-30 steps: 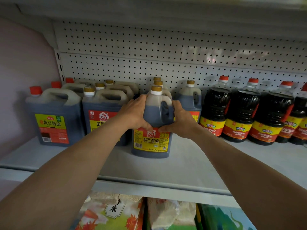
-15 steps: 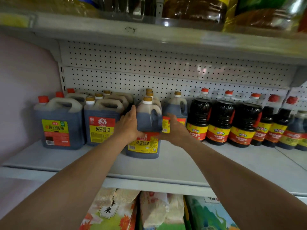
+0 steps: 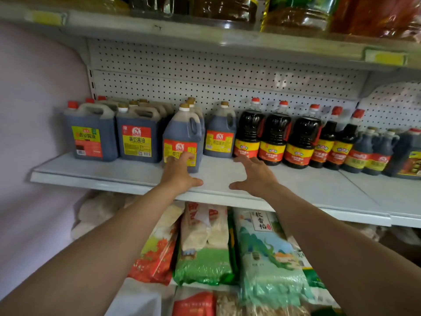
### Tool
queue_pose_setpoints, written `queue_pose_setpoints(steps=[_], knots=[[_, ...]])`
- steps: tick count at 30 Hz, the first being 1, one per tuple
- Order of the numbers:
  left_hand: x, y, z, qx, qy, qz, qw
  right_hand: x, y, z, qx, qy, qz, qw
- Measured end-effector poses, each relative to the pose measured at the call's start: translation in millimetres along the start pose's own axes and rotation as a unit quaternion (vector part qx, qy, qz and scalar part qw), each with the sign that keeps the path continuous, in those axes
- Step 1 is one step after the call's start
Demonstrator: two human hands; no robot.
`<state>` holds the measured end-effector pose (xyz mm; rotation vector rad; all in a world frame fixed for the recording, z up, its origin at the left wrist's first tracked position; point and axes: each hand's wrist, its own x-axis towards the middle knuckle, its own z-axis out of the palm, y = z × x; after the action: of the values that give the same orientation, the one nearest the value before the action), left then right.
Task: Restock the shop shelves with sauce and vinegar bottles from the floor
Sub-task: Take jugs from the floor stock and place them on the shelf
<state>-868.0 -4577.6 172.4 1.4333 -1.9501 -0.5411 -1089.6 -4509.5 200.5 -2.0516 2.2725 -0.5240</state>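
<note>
Reaching forward with both arms, we have our left hand point(image 3: 180, 173) and right hand point(image 3: 255, 176) out over the front of the white shelf point(image 3: 307, 190). On the left hand the fingers point(image 3: 182, 157) are straight and lie in front of the lower label of the soy sauce jug point(image 3: 182, 137); we cannot tell whether they touch it, and they are not curled round it. The right hand is spread wide with its palm down and its fingers relaxed, holding nothing, just to the right of that jug.

That shelf is a pale metal board backed by a pegboard panel point(image 3: 216, 71), with a pinkish wall point(image 3: 34, 110) on the left. To the left of the jug stand two rows of larger square jugs point(image 3: 136, 135); to its right a matching smaller jug point(image 3: 219, 133), then a row of dark round bottles with red caps point(image 3: 275, 137) running off to the right. Above, an upper shelf point(image 3: 205, 35) carries oil bottles whose bases alone show. Below, bags of rice point(image 3: 262, 247) lie stacked.

Our jug stands upright near the middle of the shelf, forward of its neighbours, its long axis vertical, yellow-and-white cap at the top. Its red and yellow label faces us and its handle is turned to the right.
</note>
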Motion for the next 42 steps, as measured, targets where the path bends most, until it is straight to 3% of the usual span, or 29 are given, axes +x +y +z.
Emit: queue_pose_setpoints(steps=[11, 25, 35, 42], knots=[[-128.8, -4.3, 95.2, 0.039, -0.067, -0.041, 0.996, -130.2, 79.8, 60.1, -0.013, -0.073, 0.016, 0.997], [-179.7, -85.5, 242.2, 0.042, -0.254, -0.085, 0.963, -208.3, 153.2, 207.1, 0.026, -0.177, 0.177, 0.968], [-274.9, -203.8, 376.2, 0.008, -0.369, -0.174, 0.913, -308.0, 205.4, 382.4, 0.151, -0.232, 0.318, 0.907], [-351.8, -316.8, 479.6, 0.005, -0.409, -0.288, 0.866, -379.6, 220.7, 550.7, 0.262, -0.252, 0.411, 0.836]])
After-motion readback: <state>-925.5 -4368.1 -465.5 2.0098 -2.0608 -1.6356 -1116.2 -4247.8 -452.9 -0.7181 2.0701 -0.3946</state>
